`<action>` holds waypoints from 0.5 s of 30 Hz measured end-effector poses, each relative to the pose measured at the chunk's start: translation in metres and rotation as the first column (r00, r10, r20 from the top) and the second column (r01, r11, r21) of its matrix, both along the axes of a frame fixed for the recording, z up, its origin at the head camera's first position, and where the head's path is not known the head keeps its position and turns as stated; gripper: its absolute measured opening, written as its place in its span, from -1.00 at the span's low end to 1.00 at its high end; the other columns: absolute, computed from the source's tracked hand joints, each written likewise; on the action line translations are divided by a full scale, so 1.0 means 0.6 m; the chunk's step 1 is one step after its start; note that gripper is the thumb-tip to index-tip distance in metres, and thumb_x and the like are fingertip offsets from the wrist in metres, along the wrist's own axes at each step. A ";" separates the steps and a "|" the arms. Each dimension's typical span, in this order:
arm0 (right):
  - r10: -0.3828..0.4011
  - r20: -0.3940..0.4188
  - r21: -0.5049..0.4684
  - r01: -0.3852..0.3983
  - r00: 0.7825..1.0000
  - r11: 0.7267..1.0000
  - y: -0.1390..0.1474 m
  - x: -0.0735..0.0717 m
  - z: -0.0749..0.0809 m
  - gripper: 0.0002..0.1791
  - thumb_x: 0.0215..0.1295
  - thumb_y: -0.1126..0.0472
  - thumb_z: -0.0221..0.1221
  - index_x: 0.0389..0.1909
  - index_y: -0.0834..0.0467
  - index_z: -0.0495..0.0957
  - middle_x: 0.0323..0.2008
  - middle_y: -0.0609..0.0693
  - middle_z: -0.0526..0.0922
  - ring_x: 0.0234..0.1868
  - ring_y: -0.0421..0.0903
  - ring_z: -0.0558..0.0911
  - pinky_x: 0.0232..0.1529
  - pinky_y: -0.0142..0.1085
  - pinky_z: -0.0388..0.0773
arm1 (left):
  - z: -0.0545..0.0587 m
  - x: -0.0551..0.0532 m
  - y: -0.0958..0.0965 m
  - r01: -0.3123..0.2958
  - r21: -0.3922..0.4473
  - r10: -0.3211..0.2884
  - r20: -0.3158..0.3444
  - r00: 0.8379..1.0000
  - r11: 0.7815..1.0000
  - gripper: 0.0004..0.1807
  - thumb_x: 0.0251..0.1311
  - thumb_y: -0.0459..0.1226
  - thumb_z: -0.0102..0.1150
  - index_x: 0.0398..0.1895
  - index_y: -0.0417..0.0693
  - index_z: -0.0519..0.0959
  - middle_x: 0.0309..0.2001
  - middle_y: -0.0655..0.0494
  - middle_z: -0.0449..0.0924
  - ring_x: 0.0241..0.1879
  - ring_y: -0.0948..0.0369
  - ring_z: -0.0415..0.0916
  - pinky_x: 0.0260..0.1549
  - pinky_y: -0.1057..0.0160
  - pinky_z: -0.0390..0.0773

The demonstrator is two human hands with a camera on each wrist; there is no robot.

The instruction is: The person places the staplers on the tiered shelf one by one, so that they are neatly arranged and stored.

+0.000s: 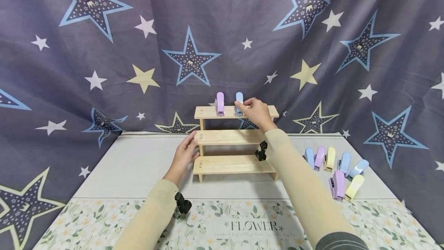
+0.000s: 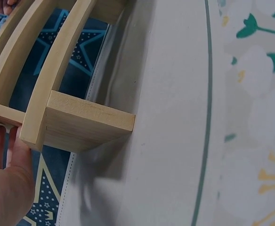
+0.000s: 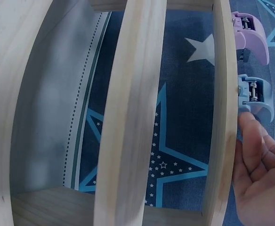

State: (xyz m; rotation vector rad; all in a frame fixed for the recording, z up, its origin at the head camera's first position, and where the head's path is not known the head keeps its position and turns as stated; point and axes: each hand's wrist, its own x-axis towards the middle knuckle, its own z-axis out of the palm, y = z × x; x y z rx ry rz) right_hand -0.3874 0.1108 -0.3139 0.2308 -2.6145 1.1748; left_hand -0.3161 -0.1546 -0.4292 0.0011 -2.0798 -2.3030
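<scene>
Because the blue mini stapler (image 3: 256, 94) atop the three-tier wooden rack (image 1: 232, 137) is probably light, hard and slippery, you should take its sides, while your left hand (image 1: 184, 153) grips the rack and your right hand (image 1: 258, 112) touches the stapler, whether pinching I cannot tell.

a slate-purple star-print curtain (image 1: 222, 10) hangs in soft folds at the back and both sides, its large blue-outlined stars (image 1: 190, 59) filled with dots and tiny crowns, among plain yellow stars (image 1: 142, 78) and white stars (image 1: 95, 80). below lies a white table cover (image 1: 149, 165); a thin green stripe (image 2: 209, 94) divides it from a floral band (image 1: 104, 219) with dark "flower" lettering (image 1: 254, 225).
</scene>
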 end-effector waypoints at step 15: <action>0.127 0.034 -0.015 -0.127 0.991 0.992 0.032 0.036 0.015 -0.41 0.43 -0.13 0.13 0.20 0.27 0.44 -0.23 0.11 0.61 -0.27 0.01 0.58 -0.25 -0.17 0.54 | -0.002 -0.001 -0.001 -0.004 -0.018 0.004 -0.004 1.000 1.000 -0.45 0.57 -0.20 -0.10 0.56 0.05 0.19 0.36 -0.10 0.28 0.31 -0.02 0.32 0.28 -0.01 0.44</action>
